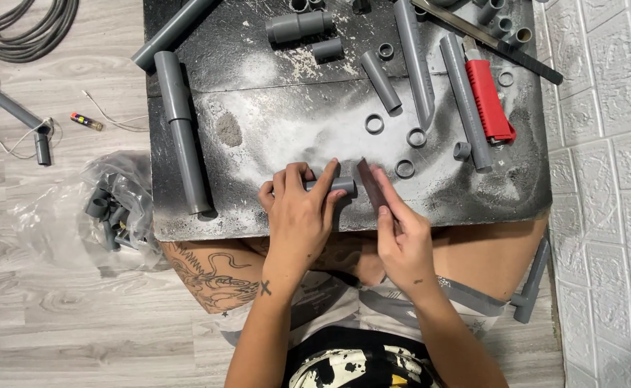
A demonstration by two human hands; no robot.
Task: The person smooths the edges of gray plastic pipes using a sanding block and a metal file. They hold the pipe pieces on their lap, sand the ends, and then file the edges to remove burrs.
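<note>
Head view: I look straight down on a dusty black work board [258, 208] laid across the person's lap, over a pale wood floor [57, 316].
Far left: a coil of grey hose [24, 29] in the corner, loose grey pipe offcuts [3, 104] on the floor, and a clear plastic bag of grey fittings [107, 208] just beside the board's left edge.
Board, left: a long grey pipe with a sleeve [182, 136] lies lengthwise near the edge, well apart from the hands.
Left hand [300, 215]: I see it clenched over a short grey pipe piece [341, 185], fingers across the top, pinning it flat to the board near the front edge.
Right hand [402, 241]: closed around a dark flat blade [369, 183], its tip close to the pipe piece's free right end; I cannot tell if they touch.
Handling: I judge the pipe piece light, rigid and smooth, prone to roll and slick with the white dust around it. Best held around its middle, pressed down, with fingers clear of the end that faces the blade.
Board, right: several thin grey cut rings [405, 169] lie scattered, then long pipes [463, 100] and a red-handled cutter [489, 100].
Far right: a white brick-pattern wall [610, 215].
</note>
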